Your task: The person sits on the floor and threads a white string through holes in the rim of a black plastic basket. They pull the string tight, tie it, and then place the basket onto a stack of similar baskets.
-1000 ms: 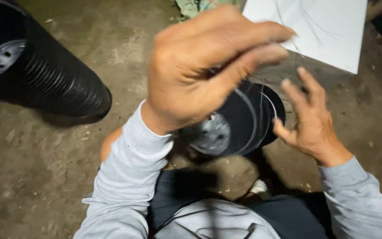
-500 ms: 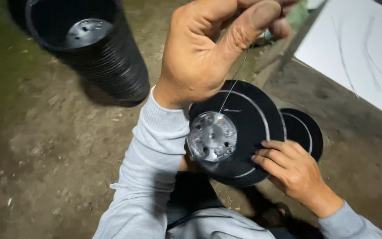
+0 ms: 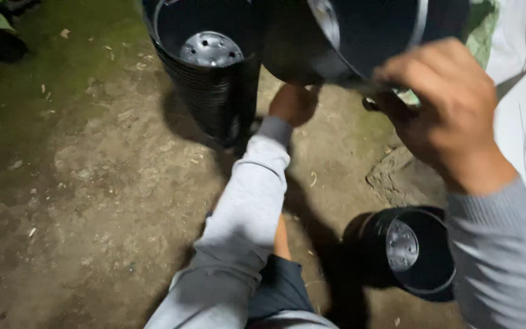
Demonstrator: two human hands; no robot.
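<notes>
- Up front over the dirt floor (image 3: pixel 92 183), my right hand (image 3: pixel 442 116) is clamped on the rim of a black plastic pot (image 3: pixel 366 36), held tilted w/ its mouth toward me.
- Left hand (image 3: pixel 293 103) is reaching fwd under that pot, near the foot of the black pot stack (image 3: pixel 208 73); can't tell if its fingers are curled shut or apart, pot hides them.
- One more single black pot (image 3: pixel 415 253) lies on its side by my right knee, holed base showing.
- To do it well, I reckon: steady the stack low w/ the left, keep the held pot square to the stack mouth, don't squeeze the thin rim out of round.
- White sheet (image 3: pixel 525 140) sits off to the right, apart from the pots.
</notes>
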